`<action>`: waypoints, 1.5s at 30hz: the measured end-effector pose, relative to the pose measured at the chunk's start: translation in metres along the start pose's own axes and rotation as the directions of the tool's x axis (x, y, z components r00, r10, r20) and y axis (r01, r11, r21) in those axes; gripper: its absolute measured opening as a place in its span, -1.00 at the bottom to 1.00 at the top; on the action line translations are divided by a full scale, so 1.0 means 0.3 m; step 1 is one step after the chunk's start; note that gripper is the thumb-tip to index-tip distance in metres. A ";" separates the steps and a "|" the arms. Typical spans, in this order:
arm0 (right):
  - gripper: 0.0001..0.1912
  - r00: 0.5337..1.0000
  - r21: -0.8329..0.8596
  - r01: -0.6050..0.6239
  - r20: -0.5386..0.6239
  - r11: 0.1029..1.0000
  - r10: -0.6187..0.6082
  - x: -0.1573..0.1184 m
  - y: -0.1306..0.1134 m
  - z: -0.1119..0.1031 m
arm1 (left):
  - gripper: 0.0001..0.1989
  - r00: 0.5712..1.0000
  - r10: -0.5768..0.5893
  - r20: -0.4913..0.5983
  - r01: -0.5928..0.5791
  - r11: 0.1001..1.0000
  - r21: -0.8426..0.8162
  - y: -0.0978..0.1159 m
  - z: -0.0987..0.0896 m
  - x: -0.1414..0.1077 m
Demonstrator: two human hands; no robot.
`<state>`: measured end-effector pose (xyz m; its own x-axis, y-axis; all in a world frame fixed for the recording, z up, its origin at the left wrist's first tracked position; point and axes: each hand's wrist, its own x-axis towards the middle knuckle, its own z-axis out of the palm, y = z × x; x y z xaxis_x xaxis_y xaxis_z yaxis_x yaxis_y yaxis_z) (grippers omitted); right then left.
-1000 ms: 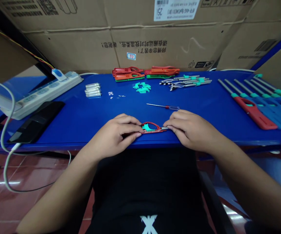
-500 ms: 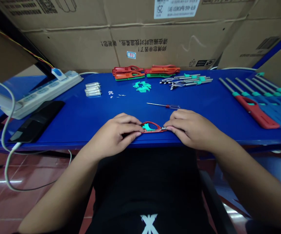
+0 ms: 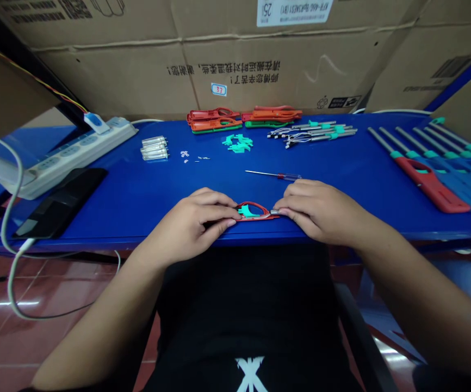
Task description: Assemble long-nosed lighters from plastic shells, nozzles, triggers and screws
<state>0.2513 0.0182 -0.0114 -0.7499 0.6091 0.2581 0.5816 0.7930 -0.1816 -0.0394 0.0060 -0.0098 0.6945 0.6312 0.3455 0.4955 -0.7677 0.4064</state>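
Observation:
A red lighter handle shell lies at the table's front edge, with a teal trigger inside its loop and a thin wire along it. My left hand is closed on the shell's left end, fingertips pressed round it. At the shell's right end, my right hand pinches a small metal piece, most of it hidden behind the fingers. Beyond my right hand lies a screwdriver with a clear red handle.
At the back lie red and orange shells, teal triggers, metal lighter tubes with wires and clear cylinders. Assembled lighters line the right. A power strip and black phone are left.
The metal piece in my right hand has shifted slightly against the shell's right end. My left hand keeps its hold; the camera view has moved a little.

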 end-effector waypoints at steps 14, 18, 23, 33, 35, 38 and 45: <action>-0.68 0.998 0.016 0.056 0.033 0.998 -0.056 0.013 0.006 -0.006 | -0.81 1.000 0.006 -0.014 -0.006 1.000 -0.002 -0.001 0.001 0.000; -0.66 0.997 0.019 0.074 -0.010 0.997 -0.073 -0.003 0.000 0.000 | -0.81 1.000 0.011 -0.026 -0.011 1.000 -0.003 -0.003 0.004 -0.002; -0.69 0.999 0.054 0.038 -0.031 0.998 -0.036 -0.010 -0.022 -0.015 | -0.81 0.999 0.012 -0.034 -0.013 1.000 -0.003 -0.006 0.007 -0.004; -0.72 0.982 -0.080 -0.064 0.172 0.995 0.077 0.054 -0.073 -0.069 | -0.81 1.000 0.009 -0.029 -0.009 1.000 0.000 0.001 0.004 0.001; -0.74 0.969 -0.036 -0.105 0.222 0.994 0.111 0.074 -0.061 -0.081 | -0.81 1.000 0.010 -0.027 -0.010 1.000 -0.006 0.002 0.002 0.001; -0.78 0.951 0.082 -0.152 0.285 0.985 0.123 0.094 -0.039 -0.097 | -0.81 1.000 -0.005 -0.013 0.005 1.000 -0.015 0.004 -0.001 -0.002; -0.71 0.973 -0.012 -0.111 0.201 0.994 0.111 0.062 -0.048 -0.074 | -0.78 0.999 -0.048 0.004 0.048 0.998 -0.048 0.018 -0.005 -0.008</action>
<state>0.2359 0.0177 0.0172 -0.7283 0.6840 0.0407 0.6652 0.7200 -0.1978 -0.0392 0.0004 -0.0071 0.6718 0.6668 0.3226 0.5028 -0.7303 0.4624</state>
